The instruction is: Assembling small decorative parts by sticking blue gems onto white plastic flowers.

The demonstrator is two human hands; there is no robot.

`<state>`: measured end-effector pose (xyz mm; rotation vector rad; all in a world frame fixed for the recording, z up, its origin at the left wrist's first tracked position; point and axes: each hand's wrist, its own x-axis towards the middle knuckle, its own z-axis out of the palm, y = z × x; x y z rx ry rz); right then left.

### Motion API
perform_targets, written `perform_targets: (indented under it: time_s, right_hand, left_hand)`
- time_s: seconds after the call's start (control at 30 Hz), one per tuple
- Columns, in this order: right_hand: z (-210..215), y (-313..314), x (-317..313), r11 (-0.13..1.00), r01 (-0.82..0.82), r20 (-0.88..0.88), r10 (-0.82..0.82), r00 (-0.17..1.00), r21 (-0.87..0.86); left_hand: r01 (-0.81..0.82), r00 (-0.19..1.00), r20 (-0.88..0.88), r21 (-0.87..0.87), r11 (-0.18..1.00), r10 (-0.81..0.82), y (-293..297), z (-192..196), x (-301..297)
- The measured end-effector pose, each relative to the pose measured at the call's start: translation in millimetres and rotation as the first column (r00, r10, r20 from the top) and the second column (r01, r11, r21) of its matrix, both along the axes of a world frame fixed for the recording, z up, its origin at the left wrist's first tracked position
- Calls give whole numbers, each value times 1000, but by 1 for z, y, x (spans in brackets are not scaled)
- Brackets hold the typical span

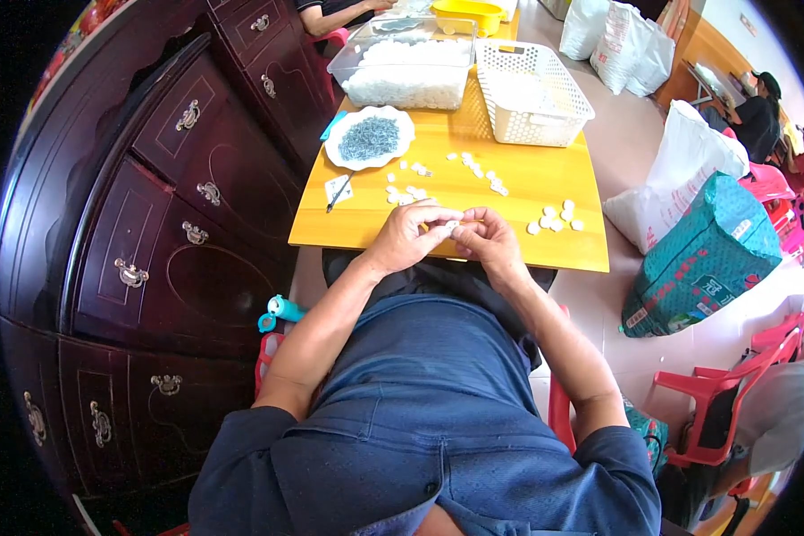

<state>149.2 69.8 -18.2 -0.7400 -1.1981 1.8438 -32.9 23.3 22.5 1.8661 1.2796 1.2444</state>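
Note:
My left hand [411, 234] and my right hand [489, 239] meet above the near edge of the yellow wooden table [509, 246]. Between their fingertips is a small white plastic piece [451, 226], pinched from both sides and partly hidden. Small white pieces [408, 195] lie loose just beyond my left hand, and more are scattered farther back. Several round white discs [556, 219] form a group to the right of my right hand. A white scalloped plate [406, 134] heaped with small dark thin parts [369, 138] sits at the table's left. Near it lie a black pen-like tool [338, 195] and a small white card [340, 186].
At the table's back stand a clear bin [400, 76] full of white pieces and a white perforated basket [534, 129]. Dark wooden drawers [179, 223] line the left. White sacks [688, 156] and a teal bag [701, 259] stand on the right floor. Other people sit nearby.

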Motion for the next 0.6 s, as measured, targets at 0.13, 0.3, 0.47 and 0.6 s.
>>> perform_targets:
  time_s: [0.13, 0.3, 0.47, 0.6]
  right_hand:
    - [-1, 1, 0, 1000, 5, -16, -5, 1000, 23]
    - [0, 0, -1, 998, 23, -29, -21, 999, 57]
    - [0, -1, -1, 998, 32, -33, -30, 999, 52]
    - [-3, -1, -2, 998, 41, -56, -38, 998, 51]
  left_hand:
    - [12, 1000, 12, -31, 999, -11, 0, 2, -2]
    - [53, 998, 40, -83, 995, -49, 0, 1, -5]
    - [40, 999, 18, -64, 997, -39, 0, 2, -4]
    - [12, 1000, -16, -27, 1000, -13, 0, 1, -1]
